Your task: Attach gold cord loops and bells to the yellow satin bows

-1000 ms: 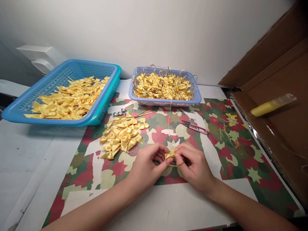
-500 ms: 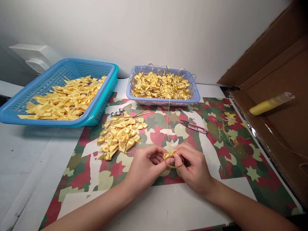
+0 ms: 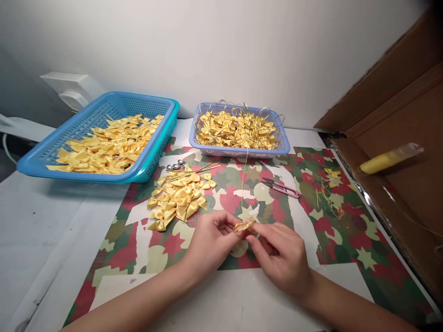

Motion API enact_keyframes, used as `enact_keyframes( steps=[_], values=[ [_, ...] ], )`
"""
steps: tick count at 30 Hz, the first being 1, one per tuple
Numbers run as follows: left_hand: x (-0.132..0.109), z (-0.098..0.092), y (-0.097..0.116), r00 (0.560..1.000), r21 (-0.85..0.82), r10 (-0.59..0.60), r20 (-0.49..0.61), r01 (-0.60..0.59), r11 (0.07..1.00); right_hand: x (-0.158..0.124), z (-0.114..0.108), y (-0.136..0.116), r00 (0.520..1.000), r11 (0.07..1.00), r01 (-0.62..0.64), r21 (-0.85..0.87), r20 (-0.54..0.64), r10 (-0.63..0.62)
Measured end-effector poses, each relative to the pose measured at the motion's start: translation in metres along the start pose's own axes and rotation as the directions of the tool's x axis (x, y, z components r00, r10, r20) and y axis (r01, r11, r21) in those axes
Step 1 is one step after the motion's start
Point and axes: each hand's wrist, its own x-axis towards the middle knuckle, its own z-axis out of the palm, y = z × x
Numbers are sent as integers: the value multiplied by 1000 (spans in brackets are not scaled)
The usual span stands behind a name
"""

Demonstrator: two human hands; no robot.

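My left hand point(image 3: 211, 240) pinches a small yellow ribbon bow with a gold loop point(image 3: 244, 226) between thumb and fingers. From the right, my right hand point(image 3: 282, 253) reaches to the same piece, its index fingertip at the bow's right end and its thumb a little lower, apart from the finger. A thin yellow thread point(image 3: 244, 180) runs from the bow up toward the lilac basket. Left of my hands lies a pile of yellow bows point(image 3: 180, 198), with gold wires point(image 3: 204, 168) and silver beads point(image 3: 176, 165) at its top edge.
A large blue basket point(image 3: 31, 168) of yellow bows stands at the left. The lilac basket point(image 3: 238, 152) behind my hands holds bows and gold loops. Pink thread snips point(image 3: 282, 188) lie right of centre. Thread scraps point(image 3: 328, 198) and a cardboard box with a yellow tube point(image 3: 389, 159) are at the right.
My right thumb has come away from the bow, and its fingers have straightened. The gold loop now appears flatter, seen more edge-on. The whole view has shifted slightly.
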Motion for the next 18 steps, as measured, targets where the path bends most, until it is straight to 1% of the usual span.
enact_keyframes(
  steps=[1,2,4,6,7,9,12,13,15,16,18],
  values=[
    [-1,1,0,1000,22,0,-5,0,1000,0,0,0,1000,999,-7,-44,23,8],
    [-1,2,1,1000,45,-1,-7,1,999,1,0,0,997,996,-40,-74,58,45],
    [-3,3,2,1000,78,0,6,0,997,4,0,0,975,986,-147,-77,157,157],
    [-4,5,2,1000,100,-2,31,-1,995,7,0,1,938,968,-250,-20,243,248],
    [-4,5,2,999,111,-5,41,0,994,9,0,1,923,955,-296,24,263,280],
    [-4,5,2,999,138,-10,51,3,990,12,1,0,910,924,-361,128,264,319],
    [-4,5,2,999,151,5,41,-11,989,14,2,1,906,859,-409,307,246,344],
    [-3,5,2,999,148,18,33,-23,989,15,2,2,900,825,-427,369,259,351],
    [-2,4,3,999,137,41,12,-42,990,16,-1,4,881,744,-467,477,320,348],
    [-1,3,3,999,126,45,3,-45,991,17,-4,5,877,711,-475,519,349,331],
    [2,1,4,999,92,44,-13,-43,995,21,-14,6,894,680,-437,589,366,257]
  ],
)
